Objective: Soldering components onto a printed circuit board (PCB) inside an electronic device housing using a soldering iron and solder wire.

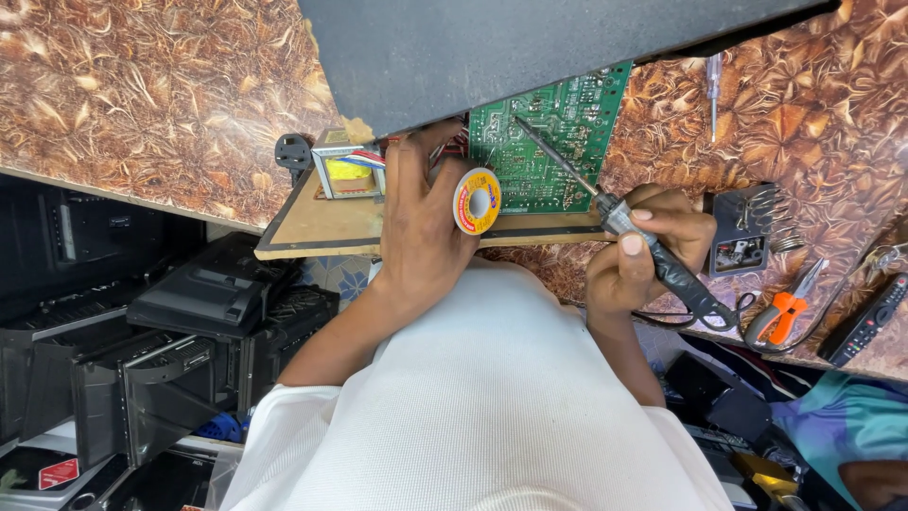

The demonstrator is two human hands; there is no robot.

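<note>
Holding a soldering iron (605, 203) in a closed grip, the right hand (648, 248) aims its tip at the green circuit board (553, 142). The left hand (421, 222) is closed on a spool of solder wire (477, 201) at the board's near edge. The board lies on a wooden plank (326, 227) beside a small transformer (348, 172), on the brown patterned table (142, 95). Orange-handled pliers (783, 314), a remote control (865, 320) and a screwdriver (714, 90) lie further right.

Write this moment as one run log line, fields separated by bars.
left hand: holds solder spool | right hand: holds soldering iron | tip on green circuit board
</note>
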